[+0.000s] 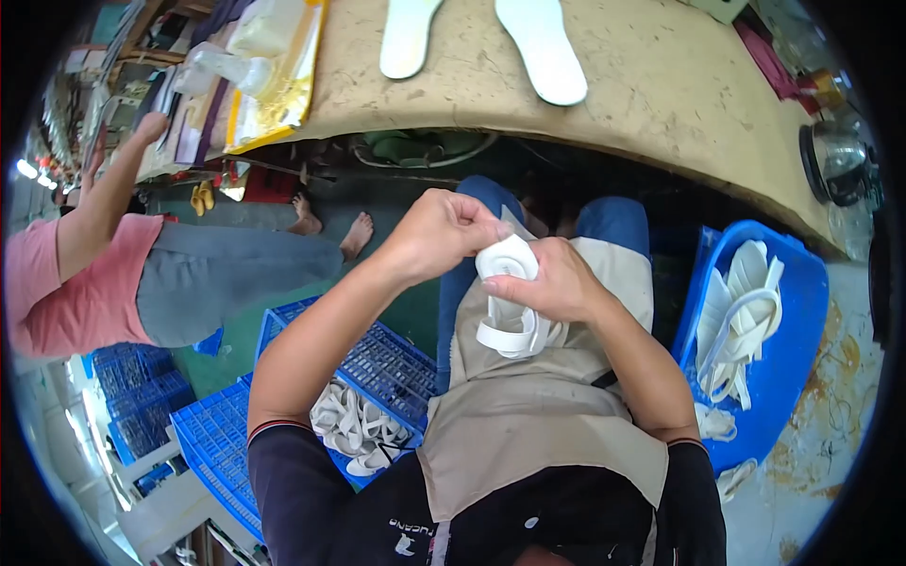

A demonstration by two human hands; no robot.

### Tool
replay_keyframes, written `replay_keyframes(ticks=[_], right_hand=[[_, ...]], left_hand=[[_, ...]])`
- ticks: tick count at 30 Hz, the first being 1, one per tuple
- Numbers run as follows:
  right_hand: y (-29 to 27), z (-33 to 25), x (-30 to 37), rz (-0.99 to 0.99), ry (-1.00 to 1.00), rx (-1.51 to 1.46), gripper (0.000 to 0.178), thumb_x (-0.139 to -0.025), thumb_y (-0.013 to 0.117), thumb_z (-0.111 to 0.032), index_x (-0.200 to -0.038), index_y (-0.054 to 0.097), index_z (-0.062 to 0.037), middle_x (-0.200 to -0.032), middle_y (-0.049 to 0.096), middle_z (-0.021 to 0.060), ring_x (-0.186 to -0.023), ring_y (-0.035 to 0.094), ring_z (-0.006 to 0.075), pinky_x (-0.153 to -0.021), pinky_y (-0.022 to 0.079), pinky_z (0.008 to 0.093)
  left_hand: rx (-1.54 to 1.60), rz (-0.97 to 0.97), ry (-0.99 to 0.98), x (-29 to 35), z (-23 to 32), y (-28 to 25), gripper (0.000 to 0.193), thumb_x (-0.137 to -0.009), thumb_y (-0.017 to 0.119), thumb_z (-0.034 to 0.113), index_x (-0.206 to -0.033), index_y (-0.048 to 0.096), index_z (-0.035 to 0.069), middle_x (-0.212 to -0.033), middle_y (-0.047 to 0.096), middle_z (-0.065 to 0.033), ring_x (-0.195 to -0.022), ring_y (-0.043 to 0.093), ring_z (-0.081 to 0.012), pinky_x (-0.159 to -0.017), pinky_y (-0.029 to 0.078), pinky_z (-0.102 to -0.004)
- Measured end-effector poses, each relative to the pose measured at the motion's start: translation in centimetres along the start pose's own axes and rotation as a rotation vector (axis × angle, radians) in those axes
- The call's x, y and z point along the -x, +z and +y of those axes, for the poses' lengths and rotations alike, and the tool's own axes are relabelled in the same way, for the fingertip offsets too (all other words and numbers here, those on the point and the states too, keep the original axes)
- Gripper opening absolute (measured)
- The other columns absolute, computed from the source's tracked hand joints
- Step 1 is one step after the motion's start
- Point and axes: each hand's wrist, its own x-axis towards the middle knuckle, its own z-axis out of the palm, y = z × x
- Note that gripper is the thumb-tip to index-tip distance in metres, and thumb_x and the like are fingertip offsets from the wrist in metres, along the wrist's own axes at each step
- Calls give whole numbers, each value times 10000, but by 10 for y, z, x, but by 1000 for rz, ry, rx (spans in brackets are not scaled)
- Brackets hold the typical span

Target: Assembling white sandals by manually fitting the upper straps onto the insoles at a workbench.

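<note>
Steadying a white, strapped, leather-look sandal [511, 262] short of the tan-topped bench's [651, 90] near edge, the right hand [566, 280] grips its side, presumably bracing it for the left hand [445, 233], pinching its far end.

Two white insoles [545, 52]; one held sandal [511, 262]; one pink shirt [90, 292].

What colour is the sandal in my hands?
The sandal is white, as the head view shows.

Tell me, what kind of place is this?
Probably a shoe workshop: white insoles lie on the table, white shoes fill a blue crate, and the right hand grips a sandal.
</note>
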Motion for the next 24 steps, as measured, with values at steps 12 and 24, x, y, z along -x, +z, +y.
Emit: replay_keyframes(ticks=[12, 24], right_hand=[[33, 60, -9, 170, -221, -775, 498, -915, 641, -185, -1372, 520, -28, -1156, 635, 104, -968, 594, 191, -844, 492, 287], [8, 35, -28, 323, -310, -312, 457, -887, 635, -66, -1337, 562, -41, -1157, 650, 114, -945, 622, 193, -793, 506, 267]], left_hand=[[-690, 461, 93, 90, -7, -78, 172, -803, 770, 101, -885, 738, -47, -856, 742, -75, -672, 650, -138, -631, 515, -278], [-304, 711, 849, 19, -76, 38, 289, -773, 761, 124, -1037, 724, 11, -1004, 735, -85, -817, 698, -237, -735, 550, -331]])
